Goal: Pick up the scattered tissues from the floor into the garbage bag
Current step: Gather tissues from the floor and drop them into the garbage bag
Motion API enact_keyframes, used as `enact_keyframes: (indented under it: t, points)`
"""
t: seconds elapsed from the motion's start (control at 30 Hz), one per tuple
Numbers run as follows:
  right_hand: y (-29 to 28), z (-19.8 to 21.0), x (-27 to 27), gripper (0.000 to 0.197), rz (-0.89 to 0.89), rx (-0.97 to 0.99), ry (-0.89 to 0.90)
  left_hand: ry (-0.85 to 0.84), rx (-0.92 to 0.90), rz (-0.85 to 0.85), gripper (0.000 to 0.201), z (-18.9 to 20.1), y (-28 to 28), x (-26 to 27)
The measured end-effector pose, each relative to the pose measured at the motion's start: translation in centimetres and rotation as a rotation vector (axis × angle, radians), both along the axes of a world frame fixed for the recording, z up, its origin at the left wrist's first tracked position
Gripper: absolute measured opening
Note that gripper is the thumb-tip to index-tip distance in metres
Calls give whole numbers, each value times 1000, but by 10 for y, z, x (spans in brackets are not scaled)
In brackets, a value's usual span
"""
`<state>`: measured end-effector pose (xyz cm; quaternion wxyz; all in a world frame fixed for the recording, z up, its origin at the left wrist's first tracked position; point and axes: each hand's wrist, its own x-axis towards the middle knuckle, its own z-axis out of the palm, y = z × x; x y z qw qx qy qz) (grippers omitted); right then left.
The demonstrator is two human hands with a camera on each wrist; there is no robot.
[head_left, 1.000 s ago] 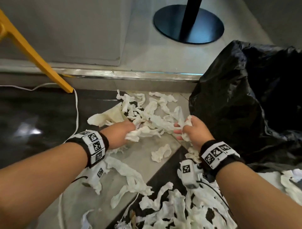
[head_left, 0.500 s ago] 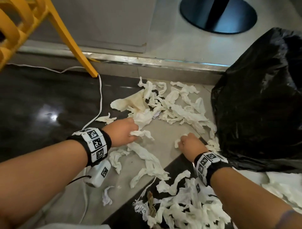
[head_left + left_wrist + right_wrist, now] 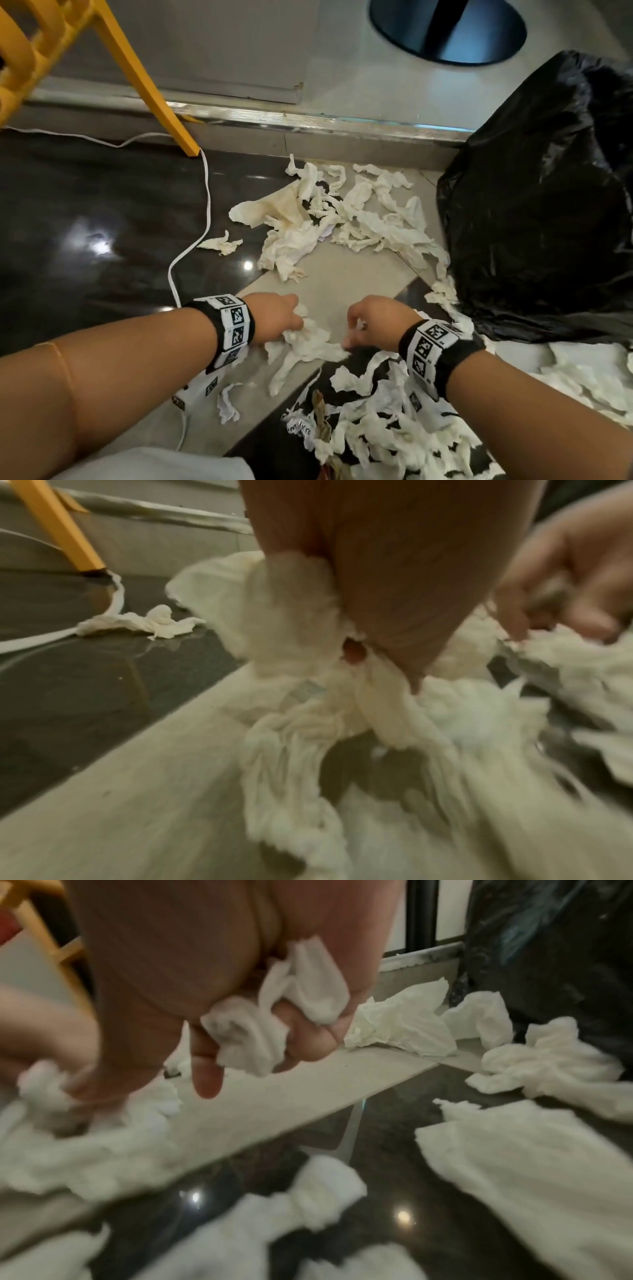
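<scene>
Both hands (image 3: 279, 320) apparently clutching tissues (image 3: 308, 342)

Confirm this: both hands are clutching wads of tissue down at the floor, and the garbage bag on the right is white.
One thing is wrong: the garbage bag is black, not white, as the head view shows. The rest holds: the left hand grips a wad of tissue, and the right hand holds tissue too, which the right wrist view shows bunched in its curled fingers.

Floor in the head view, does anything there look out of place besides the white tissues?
Yes: a white cable snakes loose across the dark glossy floor, passing the yellow chair leg toward the left hand, where it could snag.
</scene>
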<state>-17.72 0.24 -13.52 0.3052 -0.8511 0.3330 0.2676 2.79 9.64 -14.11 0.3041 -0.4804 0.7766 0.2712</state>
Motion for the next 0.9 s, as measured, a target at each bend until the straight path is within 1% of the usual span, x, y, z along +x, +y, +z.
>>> enact_keyframes:
  t: [0.03, 0.1, 0.13, 0.17, 0.2, 0.23, 0.27, 0.3, 0.33, 0.37, 0.4, 0.43, 0.47, 0.5, 0.53, 0.57, 0.6, 0.63, 0.67, 0.7, 0.73, 0.8, 0.83, 0.9]
  points:
    - [1, 0, -5, 45, 96, -3, 55, 18, -25, 58, 25, 1, -2, 0]
    - [5, -5, -17, 50, 298, -41, 180, 95, -106, 190, 26, 6, -5, 4]
    - [8, -9, -22, 46, 382, -70, 213, 118, -155, 255, 26, 7, -8, 7]
    - [10, -14, -26, 37, 433, -103, 234, 154, -205, 326, 22, 10, -10, 9]
    - [12, -16, -28, 26, 453, -131, 229, 152, -215, 386, 16, 15, -12, 12]
    - [12, -18, -30, 18, 445, -137, 220, 197, -262, 429, 13, 15, -13, 14]
    - [11, -17, -30, 15, 424, -130, 211, 217, -279, 470, 13, 20, -13, 16]
    - [10, -16, -29, 12, 372, -107, 188, 268, -324, 490, 12, 20, -12, 18]
    - [8, -12, -27, 5, 291, -78, 148, 284, -340, 532, 12, 24, -12, 21]
    - [5, -10, -25, 11, 183, -49, 102, 336, -387, 566, 11, 23, -10, 25]
    - [2, -8, -22, 21, 68, -24, 53, 323, -377, 601, 11, 27, -9, 26]
    - [-1, -6, -18, 25, -47, 11, -27, 329, -387, 619, 13, 27, -8, 28]
    - [-2, -4, -14, 21, -163, 69, -110, 291, -369, 653, 11, 32, -6, 29]
    - [-1, 0, -9, 17, -233, 133, -183, 308, -379, 684, 9, 31, -5, 33]
    - [2, 6, -2, 26, -239, 172, -222, 314, -357, 739, 18, 35, -2, 35]
    - [6, 10, 7, 36, -190, 197, -249, 359, -370, 764, 25, 35, 2, 36]
    - [12, 13, 16, 38, -107, 194, -238, 376, -362, 813, 21, 39, 5, 36]
    - [21, 14, 26, 34, 0, 172, -227, 398, -394, 807, 7, 37, 8, 37]
    - [32, 15, 34, 31, 97, 149, -207, 377, -405, 808, 18, 38, 11, 40]
    - [44, 14, 41, 31, 170, 127, -188, 357, -410, 777, 34, 36, 13, 43]
    - [55, 12, 48, 34, 218, 85, -179, 319, -389, 770, 43, 39, 15, 44]
    - [76, 8, 58, 46, 296, -26, -204, 234, -357, 692, 44, 42, 20, 47]
    - [83, 3, 61, 48, 312, -66, -209, 195, -341, 646, 43, 40, 22, 50]
    - [93, -6, 62, 42, 408, -78, -207, 111, -281, 591, 46, 39, 29, 52]
